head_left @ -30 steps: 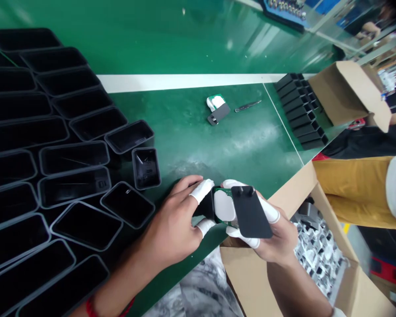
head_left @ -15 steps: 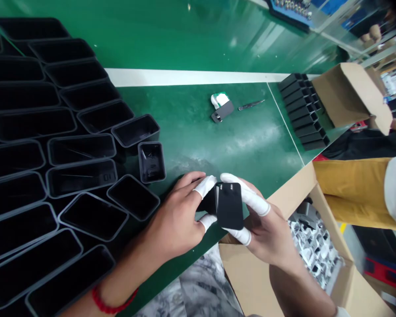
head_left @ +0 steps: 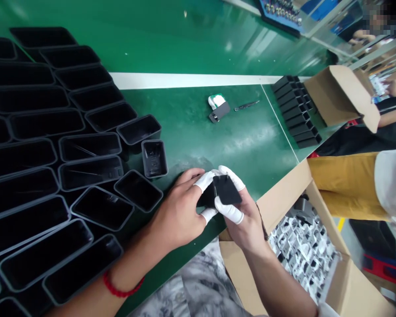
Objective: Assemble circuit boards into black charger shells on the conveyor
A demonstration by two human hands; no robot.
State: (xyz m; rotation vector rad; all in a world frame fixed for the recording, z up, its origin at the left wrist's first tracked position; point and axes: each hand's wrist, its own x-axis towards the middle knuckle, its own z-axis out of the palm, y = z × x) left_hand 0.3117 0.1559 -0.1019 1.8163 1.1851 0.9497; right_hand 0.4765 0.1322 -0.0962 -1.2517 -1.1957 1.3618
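— The left hand (head_left: 178,211)?
— Closed on a black housing (head_left: 207,198), thumb and forefinger in white finger cots pinching its near end, just above the green bench (head_left: 198,136).
— And the right hand (head_left: 242,215)?
— Also gripping: its capped fingertips press a flat black cover (head_left: 227,190) against that housing, so the two parts touch between the hands, at the bench's near edge.
— What lies close by?
— An open cardboard box (head_left: 247,273) of small white-and-grey parts to the right, below the bench edge. To the left, rows of empty black shells (head_left: 86,169), one small one (head_left: 154,158) standing alone nearest the hands.
— Farther out?
— A loose white-and-grey part (head_left: 218,108) with tweezers (head_left: 247,105) just beside it — then a stack of black shells (head_left: 297,112) beside a second cardboard box (head_left: 339,94). Another person's yellow sleeve (head_left: 343,185) sits at right.
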